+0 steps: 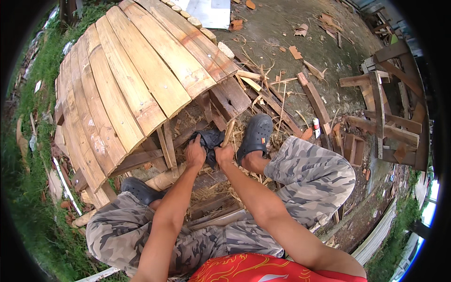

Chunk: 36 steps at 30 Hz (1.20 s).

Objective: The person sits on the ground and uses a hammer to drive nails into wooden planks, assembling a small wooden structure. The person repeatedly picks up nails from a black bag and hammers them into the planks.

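Between my feet, both hands are close together at a crumpled black piece (211, 140) that looks like cloth or plastic. My left hand (195, 152) is closed on its left side. My right hand (224, 154) is closed round a short, slightly curved tan wooden stick or handle (229, 132), whose end sticks up past the fingers. The black piece lies against this hand too. Whatever is below the fist, inside the black folds, is hidden. Just beyond my hands is the open edge of a table-like piece of pale wooden slats (136, 70), with nail heads showing.
Dark clogs (256, 134) are on my feet, close to my hands. Wood offcuts and straw-like shavings litter the ground. Loose planks (314, 97) lie at right, near an overturned wooden frame (380, 113). Grass (35, 155) grows at left. A white sheet (213, 13) lies at the far side.
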Each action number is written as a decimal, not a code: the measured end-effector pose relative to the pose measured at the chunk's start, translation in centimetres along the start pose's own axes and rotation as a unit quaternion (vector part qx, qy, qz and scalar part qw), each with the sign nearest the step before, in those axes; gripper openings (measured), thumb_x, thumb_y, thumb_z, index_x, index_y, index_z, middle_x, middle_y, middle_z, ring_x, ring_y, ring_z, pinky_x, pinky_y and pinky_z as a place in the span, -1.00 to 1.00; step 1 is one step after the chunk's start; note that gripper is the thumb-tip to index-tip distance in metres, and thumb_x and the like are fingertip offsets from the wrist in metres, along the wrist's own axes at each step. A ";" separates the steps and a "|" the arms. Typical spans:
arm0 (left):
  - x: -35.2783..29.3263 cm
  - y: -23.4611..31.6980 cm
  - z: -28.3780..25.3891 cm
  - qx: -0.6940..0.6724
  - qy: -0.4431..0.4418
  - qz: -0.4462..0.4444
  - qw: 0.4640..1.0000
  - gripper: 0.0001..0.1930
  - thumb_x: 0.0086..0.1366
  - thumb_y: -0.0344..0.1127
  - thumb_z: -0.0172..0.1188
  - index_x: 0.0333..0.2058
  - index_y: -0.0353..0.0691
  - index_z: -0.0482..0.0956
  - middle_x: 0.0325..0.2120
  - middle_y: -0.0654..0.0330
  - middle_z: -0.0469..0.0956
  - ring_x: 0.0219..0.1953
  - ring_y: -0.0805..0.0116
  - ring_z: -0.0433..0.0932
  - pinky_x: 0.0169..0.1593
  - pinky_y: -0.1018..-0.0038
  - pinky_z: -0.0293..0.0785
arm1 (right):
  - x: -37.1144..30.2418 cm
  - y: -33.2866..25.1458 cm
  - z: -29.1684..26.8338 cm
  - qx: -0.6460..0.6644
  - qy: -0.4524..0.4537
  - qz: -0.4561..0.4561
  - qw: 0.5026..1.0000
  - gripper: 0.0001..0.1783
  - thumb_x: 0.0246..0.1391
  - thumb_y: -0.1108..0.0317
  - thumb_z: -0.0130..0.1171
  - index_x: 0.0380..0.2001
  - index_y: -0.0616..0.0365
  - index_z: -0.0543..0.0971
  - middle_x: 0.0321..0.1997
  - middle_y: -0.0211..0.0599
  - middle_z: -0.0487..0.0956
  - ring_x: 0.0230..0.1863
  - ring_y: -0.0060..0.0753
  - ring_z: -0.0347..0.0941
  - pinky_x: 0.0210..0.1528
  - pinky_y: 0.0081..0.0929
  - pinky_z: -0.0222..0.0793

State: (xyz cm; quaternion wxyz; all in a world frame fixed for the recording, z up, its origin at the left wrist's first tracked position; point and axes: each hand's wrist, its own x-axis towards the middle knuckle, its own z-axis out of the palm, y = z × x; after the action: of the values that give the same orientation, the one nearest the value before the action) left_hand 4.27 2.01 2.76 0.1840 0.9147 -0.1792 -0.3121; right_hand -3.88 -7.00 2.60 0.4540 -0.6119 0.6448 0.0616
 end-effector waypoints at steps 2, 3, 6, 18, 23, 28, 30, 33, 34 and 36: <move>0.5 -0.1 -0.7 0.013 -0.057 -0.017 0.998 -0.36 0.24 -0.36 0.22 0.34 -0.08 0.38 0.08 -0.21 0.54 0.07 -0.15 0.54 0.17 0.09 0.47 | 0.2 0.6 0.4 0.021 0.022 -0.011 0.999 -0.68 0.12 0.26 0.33 -0.18 0.25 0.53 -0.22 0.07 0.65 -0.13 0.14 0.63 -0.05 -0.08 0.52; 0.7 0.0 -1.0 0.020 -0.092 -0.033 0.995 -0.37 0.25 -0.36 0.20 0.33 -0.07 0.40 0.04 -0.24 0.56 0.04 -0.15 0.57 0.15 0.09 0.48 | 0.2 0.9 0.3 0.029 0.021 -0.012 0.999 -0.66 0.12 0.24 0.35 -0.19 0.26 0.53 -0.22 0.07 0.65 -0.12 0.12 0.63 -0.05 -0.07 0.51; 0.7 0.4 -1.2 -0.036 -0.083 -0.041 0.995 -0.40 0.24 -0.36 0.17 0.30 -0.07 0.46 0.05 -0.26 0.57 0.07 -0.09 0.58 0.16 0.11 0.48 | -0.5 2.0 0.2 0.030 0.013 -0.069 0.997 -0.59 0.09 0.13 0.41 -0.25 0.23 0.51 -0.26 0.01 0.64 -0.17 0.10 0.62 -0.08 -0.07 0.49; 3.1 -4.9 3.9 -0.387 -0.069 -0.246 0.886 -0.54 0.36 -0.37 -0.06 0.20 -0.22 0.51 0.02 0.01 0.58 0.12 0.11 0.54 0.21 0.13 0.42 | 2.4 4.1 0.4 0.036 0.088 -0.137 0.986 -0.76 0.06 0.39 0.20 -0.22 0.28 0.51 -0.28 0.22 0.62 -0.14 0.31 0.57 -0.05 0.02 0.45; 3.5 -5.5 3.5 -0.541 -0.093 -0.302 0.780 -0.62 0.38 -0.36 -0.15 0.07 -0.28 0.51 -0.05 0.08 0.56 -0.05 0.09 0.59 0.12 0.03 0.51 | 4.8 4.1 0.4 0.233 0.073 -0.104 0.964 -0.76 0.03 0.40 0.20 -0.25 0.33 0.53 -0.34 0.02 0.62 -0.27 0.00 0.58 -0.12 -0.17 0.44; 4.6 -6.9 2.9 -0.655 -0.064 -0.378 0.651 -0.64 0.29 -0.25 -0.08 -0.07 -0.30 0.55 -0.15 0.01 0.62 -0.15 -0.01 0.63 0.09 0.03 0.55 | 5.8 3.2 0.9 0.371 -0.026 -0.010 0.928 -0.76 -0.01 0.42 0.19 -0.26 0.31 0.55 -0.35 -0.23 0.59 -0.33 -0.34 0.46 -0.20 -0.27 0.37; 5.0 -7.6 2.3 -0.695 -0.107 -0.361 0.613 -0.72 0.23 -0.20 0.00 -0.21 -0.24 0.53 -0.18 0.00 0.61 -0.22 -0.04 0.62 0.02 -0.03 0.55 | 5.6 3.0 0.9 0.414 -0.063 0.033 0.908 -0.75 -0.02 0.41 0.19 -0.25 0.31 0.55 -0.34 -0.26 0.57 -0.34 -0.38 0.41 -0.23 -0.28 0.35; 4.6 -7.9 1.5 -0.706 -0.140 -0.354 0.597 -0.76 0.23 -0.22 0.04 -0.23 -0.23 0.52 -0.16 -0.01 0.59 -0.19 -0.03 0.60 0.03 0.00 0.54 | 5.1 3.2 0.6 0.397 -0.060 0.043 0.915 -0.72 0.00 0.36 0.20 -0.23 0.32 0.56 -0.29 -0.14 0.62 -0.27 -0.27 0.52 -0.15 -0.28 0.40; 4.3 -7.7 1.2 -0.701 -0.145 -0.355 0.601 -0.76 0.25 -0.25 0.05 -0.20 -0.25 0.52 -0.14 -0.01 0.58 -0.16 -0.02 0.59 0.06 0.03 0.53 | 5.0 3.4 0.4 0.338 -0.040 0.019 0.940 -0.71 0.00 0.35 0.21 -0.22 0.32 0.57 -0.26 -0.09 0.64 -0.23 -0.22 0.56 -0.12 -0.27 0.42; 3.0 -6.7 1.3 -0.442 -0.001 -0.197 0.875 -0.76 0.30 -0.27 0.08 -0.14 -0.27 0.54 -0.09 -0.03 0.56 -0.09 -0.04 0.56 0.11 0.06 0.48 | 5.0 3.7 -0.1 0.212 -0.003 -0.008 0.977 -0.69 -0.01 0.34 0.24 -0.21 0.32 0.58 -0.21 0.00 0.67 -0.16 -0.11 0.62 -0.06 -0.25 0.45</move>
State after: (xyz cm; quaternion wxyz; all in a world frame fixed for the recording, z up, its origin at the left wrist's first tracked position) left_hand 7.11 6.20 -2.66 0.5035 0.7542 0.1613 -0.3894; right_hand -6.28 -9.78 -2.45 0.5759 -0.5063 0.6371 -0.0781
